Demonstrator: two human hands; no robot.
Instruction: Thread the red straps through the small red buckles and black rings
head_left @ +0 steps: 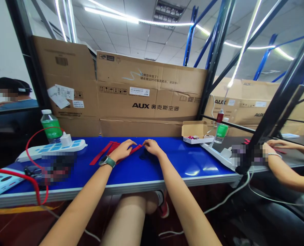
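Left hand (121, 150), loosely bent, lies over long flat red strips (100, 154); right hand (152, 147) curls near one strip's end; either's grip: cannot tell.

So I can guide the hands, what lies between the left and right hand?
In the head view, the end of a red strip shows between the left hand and right hand, over the blue tabletop.

Flat red strips (100, 153), loosely fanned

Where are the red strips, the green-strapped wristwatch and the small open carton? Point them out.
Red strips (101, 153): head view, middle of the leftmost strip.
Green-strapped wristwatch (109, 161): head view, on the strap.
Small open carton (194, 140): head view, white front wall.
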